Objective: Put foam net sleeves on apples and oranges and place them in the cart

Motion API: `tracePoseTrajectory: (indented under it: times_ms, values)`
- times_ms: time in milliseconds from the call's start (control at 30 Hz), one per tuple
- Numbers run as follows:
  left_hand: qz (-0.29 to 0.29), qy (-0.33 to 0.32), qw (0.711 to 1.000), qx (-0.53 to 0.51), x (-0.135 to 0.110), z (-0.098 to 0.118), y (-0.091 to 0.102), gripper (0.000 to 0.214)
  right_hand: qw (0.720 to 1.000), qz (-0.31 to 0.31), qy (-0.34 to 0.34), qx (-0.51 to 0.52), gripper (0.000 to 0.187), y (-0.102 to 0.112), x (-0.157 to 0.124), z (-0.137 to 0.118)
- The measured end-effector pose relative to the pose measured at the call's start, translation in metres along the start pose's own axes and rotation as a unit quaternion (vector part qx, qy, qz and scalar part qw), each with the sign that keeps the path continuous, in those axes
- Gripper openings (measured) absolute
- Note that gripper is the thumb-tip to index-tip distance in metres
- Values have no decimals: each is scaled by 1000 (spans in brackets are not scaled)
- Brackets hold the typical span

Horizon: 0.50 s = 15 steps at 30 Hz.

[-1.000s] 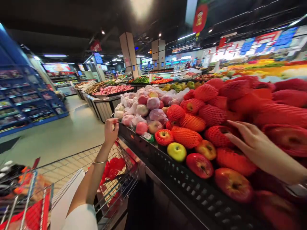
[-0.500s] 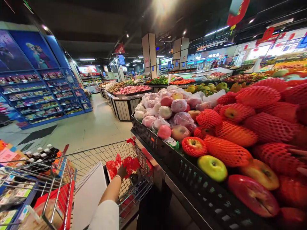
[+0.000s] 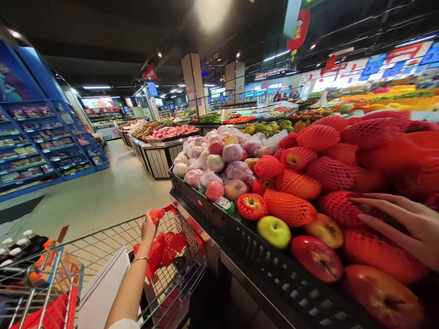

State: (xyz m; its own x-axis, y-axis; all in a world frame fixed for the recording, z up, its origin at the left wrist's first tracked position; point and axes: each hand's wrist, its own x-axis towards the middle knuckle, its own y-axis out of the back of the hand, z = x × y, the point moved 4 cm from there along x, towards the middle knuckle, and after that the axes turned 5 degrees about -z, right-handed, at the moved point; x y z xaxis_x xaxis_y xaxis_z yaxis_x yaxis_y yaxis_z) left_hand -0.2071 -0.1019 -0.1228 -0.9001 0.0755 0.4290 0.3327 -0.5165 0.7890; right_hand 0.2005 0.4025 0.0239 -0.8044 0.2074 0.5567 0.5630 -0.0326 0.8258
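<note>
My left hand (image 3: pixel 147 227), a bracelet on its wrist, is raised over the shopping cart (image 3: pixel 171 208). Its fingers are closed on a red foam net (image 3: pixel 157 214). More red foam nets (image 3: pixel 168 246) lie below it in the cart. At the right, my right hand (image 3: pixel 401 224) reaches over the apple display with its fingers stretched out and nothing gripped. Its fingertips are by a net-wrapped apple (image 3: pixel 339 208); whether they touch it I cannot tell. Bare apples, a red one (image 3: pixel 317 258) and a yellow-green one (image 3: pixel 273 231), lie at the front.
A black crate edge (image 3: pixel 260 256) borders the fruit. Plastic-wrapped fruit (image 3: pixel 240 171) is heaped behind. A white box or board (image 3: pixel 104 288) stands in the cart. Another cart with dark bottles (image 3: pixel 29 242) is at left. Blue shelves (image 3: pixel 48 137) and vegetable stands (image 3: pixel 161 151) stand farther off.
My left hand has risen from the cart's nets, holding a red foam net. My right hand has come farther into view over the apples. The view has turned right.
</note>
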Motion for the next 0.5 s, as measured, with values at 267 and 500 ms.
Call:
tracePoseTrajectory:
  times_ms: [267,500]
  values:
    - [280,-332,868,-243,11,173,119,34,986,80,-69,130,39,49,13,-47]
    - [65,-666,695,-263,-97,428,161,34,883,83,-73,456,18,74,5,-61]
